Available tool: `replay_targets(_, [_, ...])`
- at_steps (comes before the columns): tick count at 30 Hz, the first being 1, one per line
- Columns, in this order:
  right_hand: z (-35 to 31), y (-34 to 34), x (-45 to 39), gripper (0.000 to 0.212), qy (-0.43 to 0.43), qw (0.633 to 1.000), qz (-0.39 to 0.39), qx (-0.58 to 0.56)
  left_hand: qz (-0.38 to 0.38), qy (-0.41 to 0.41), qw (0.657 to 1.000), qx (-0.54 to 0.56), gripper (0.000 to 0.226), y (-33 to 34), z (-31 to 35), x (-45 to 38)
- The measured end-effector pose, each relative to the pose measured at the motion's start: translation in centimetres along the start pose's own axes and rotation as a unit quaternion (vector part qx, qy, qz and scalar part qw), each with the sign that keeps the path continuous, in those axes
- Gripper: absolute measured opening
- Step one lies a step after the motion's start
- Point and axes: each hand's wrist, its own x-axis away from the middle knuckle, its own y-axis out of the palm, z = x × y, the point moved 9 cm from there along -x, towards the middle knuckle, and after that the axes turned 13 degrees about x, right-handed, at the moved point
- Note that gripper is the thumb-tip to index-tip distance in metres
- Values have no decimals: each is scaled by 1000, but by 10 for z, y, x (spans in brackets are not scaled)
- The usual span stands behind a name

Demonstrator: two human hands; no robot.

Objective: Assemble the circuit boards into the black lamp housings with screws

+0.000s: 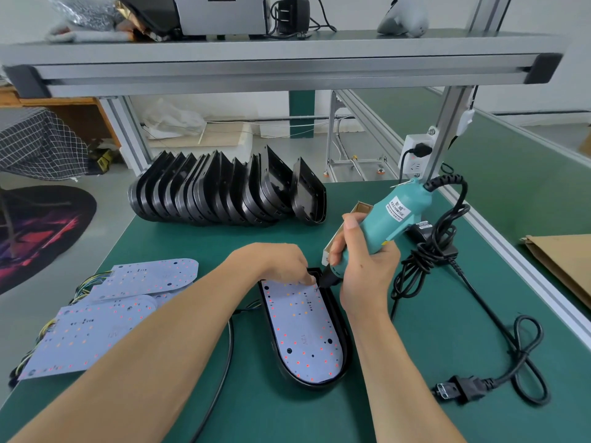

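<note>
A white circuit board [303,327] dotted with red LEDs lies inside a black lamp housing [343,324] on the green mat. My right hand [364,270] grips a teal electric screwdriver [387,215], whose tip meets a screw [316,289] at the board's far right corner. My left hand [284,262] pinches at that screw with its fingertips. Several spare circuit boards [105,311] with wires lie to the left. A row of empty black housings [224,190] stands on edge at the back.
The screwdriver's coiled black cord [425,254] and a plug [460,388] lie on the mat to the right. A small open cardboard box [359,207] sits behind my right hand. An aluminium frame post with a socket [415,155] stands at back right. Cardboard [563,263] lies far right.
</note>
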Motion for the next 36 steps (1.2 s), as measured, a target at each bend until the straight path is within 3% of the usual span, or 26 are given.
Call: replay_targets(36, [0,4,-4,17,31,999,-1,9,40,39,998,41,56,0,-8,-2])
